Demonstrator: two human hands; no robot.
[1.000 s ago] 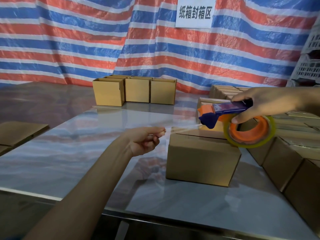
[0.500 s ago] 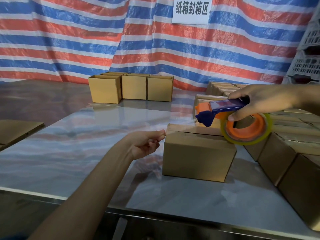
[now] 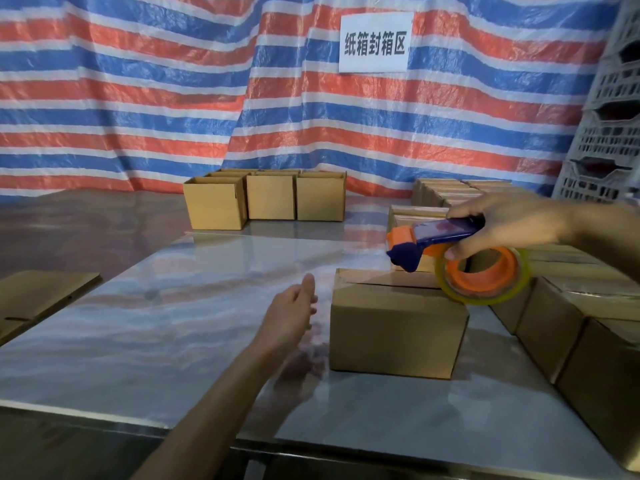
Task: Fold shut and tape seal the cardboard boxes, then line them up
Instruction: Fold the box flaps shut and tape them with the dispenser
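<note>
A closed cardboard box (image 3: 394, 327) stands on a glossy desk (image 3: 173, 323). To the left of the box, a broad stretch of bare desk runs out to a flattened cardboard sheet (image 3: 41, 296) lying at the far left. On that side only the left hand (image 3: 291, 313), fingers loosely extended, is just beside the box. In front of the box, bare surface reaches the desk's near edge. Behind the box, open surface leads to a row of three boxes (image 3: 266, 199). To the right of the box, a dense block of boxes (image 3: 554, 306) stands close, leaving only a narrow wedge of desk. Over the box's right end, the right hand (image 3: 512, 226) grips a tape dispenser (image 3: 450, 251), obstructing access from above there.
</note>
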